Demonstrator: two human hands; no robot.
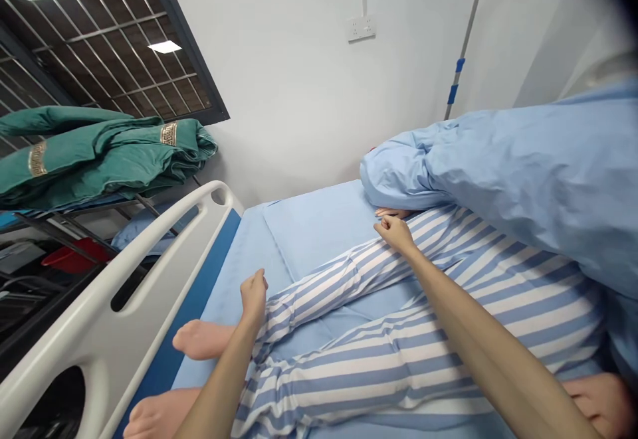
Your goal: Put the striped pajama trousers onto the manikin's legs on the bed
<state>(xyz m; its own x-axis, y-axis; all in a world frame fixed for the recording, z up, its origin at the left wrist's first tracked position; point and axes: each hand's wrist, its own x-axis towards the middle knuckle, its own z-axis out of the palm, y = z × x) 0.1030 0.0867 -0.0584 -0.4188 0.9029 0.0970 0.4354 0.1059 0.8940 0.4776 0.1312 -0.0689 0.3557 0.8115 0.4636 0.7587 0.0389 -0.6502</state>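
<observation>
A manikin in blue-and-white striped trousers (349, 366) lies on the bed, its smooth bare feet (204, 339) towards the footboard. My left hand (254, 293) is a closed fist just beyond the near trouser cuffs, beside the far ankle; no cloth shows in it. Over the far thigh, my right hand (395, 232) is also curled into a fist, with nothing visible inside. Close behind it, the manikin's fingers (391, 212) peek out from a light blue sleeve or cover (498, 160). Whether either fist touches the trousers, I cannot tell.
A white plastic footboard (164, 279) rises at the left of the light blue bed sheet (309, 213). Beyond it, folded green cloth (114, 153) lies on a rack above a red basin (74, 256). A pole (466, 47) stands by the wall.
</observation>
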